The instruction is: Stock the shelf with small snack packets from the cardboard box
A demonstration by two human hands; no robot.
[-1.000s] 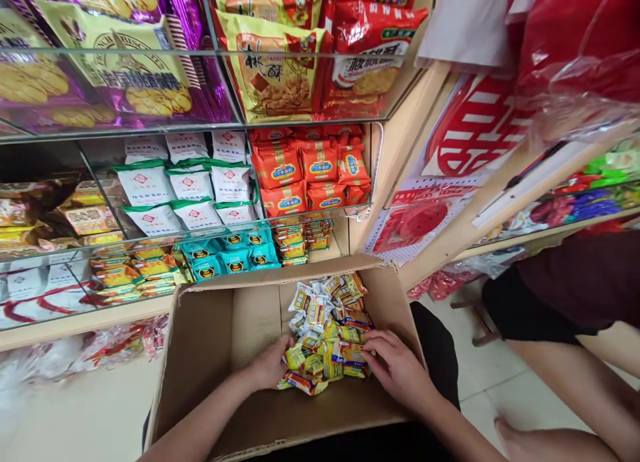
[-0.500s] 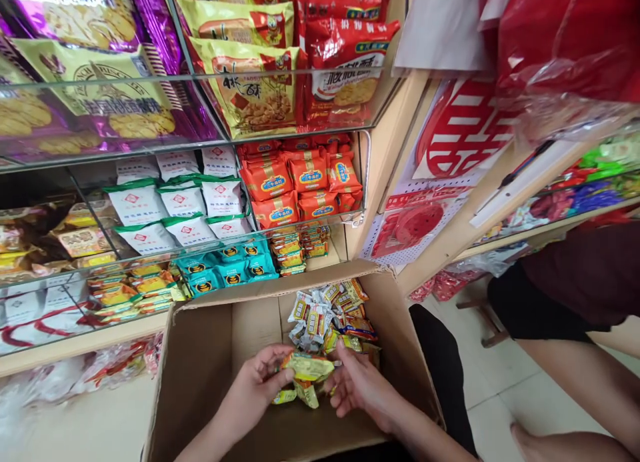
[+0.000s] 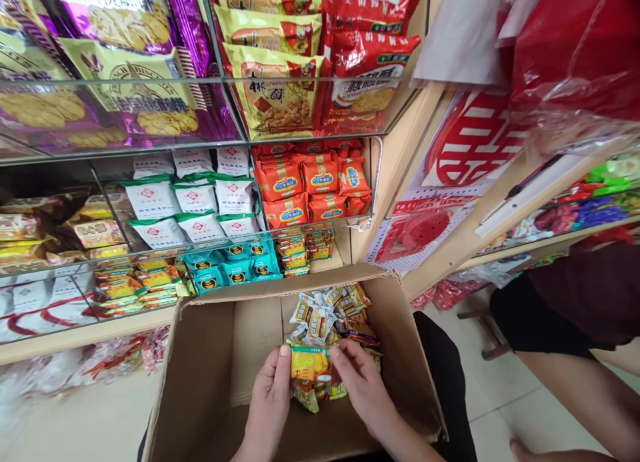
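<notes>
1. Compared with half a second ago, the yellow packet (image 3: 309,365) is turned face-up toward the head camera, and its right end, then free of the right hand (image 3: 369,385), is now gripped.
2. By the left hand (image 3: 271,390), the packet's left end is pinched, with the thumb laid along it; by the right thumb and fingers, the other end is grasped. It is held above the loose packets (image 3: 319,321), inside the cardboard box (image 3: 200,355).
3. Bare brown cardboard is shown on the box's left side, while the loose packets, silver, yellow and orange, are heaped toward the right. Dark cloth (image 3: 444,369) is seen just beyond the right wall; what the box is rested on cannot be told.
4. Behind the box, glass-fronted shelves are filled with purple packs (image 3: 135,82), white packs with green edges (image 3: 197,202), red packs (image 3: 320,182) and teal packs (image 3: 240,265).
5. At the right, a red cutout (image 3: 475,142) is displayed beneath a red bag (image 3: 580,55). Pale floor tiles (image 3: 505,375) are partly covered by a wooden stool (image 3: 493,335) and another person's leg (image 3: 585,389).
</notes>
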